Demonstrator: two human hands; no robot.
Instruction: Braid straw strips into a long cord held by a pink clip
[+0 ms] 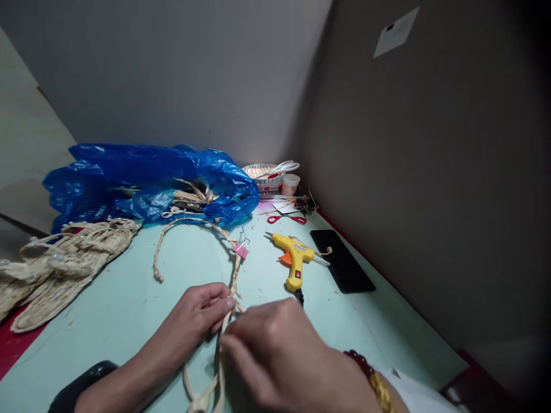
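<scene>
A pale straw braid point(236, 269) runs from a curled end on the table down to my hands, with a pink binder clip point(240, 250) fastened on it. My left hand point(202, 312) pinches the braid at its lower part between thumb and fingers. Just below and to the right, my right hand point(275, 350) is closed around a loose strand of the straw, its fingertips partly hidden. Loose flat strands point(219, 378) hang down toward the front edge. A yellow glue gun point(297, 258) with an orange trigger lies right of the braid.
A blue plastic bag point(150, 172) holding dry husks lies at the back. Woven straw slippers point(81, 258) are at left. Red-handled scissors point(286, 218), a paper cup point(290, 184) and a patterned basket point(263, 171) sit near the wall corner. A black phone or tablet point(342, 261) lies right.
</scene>
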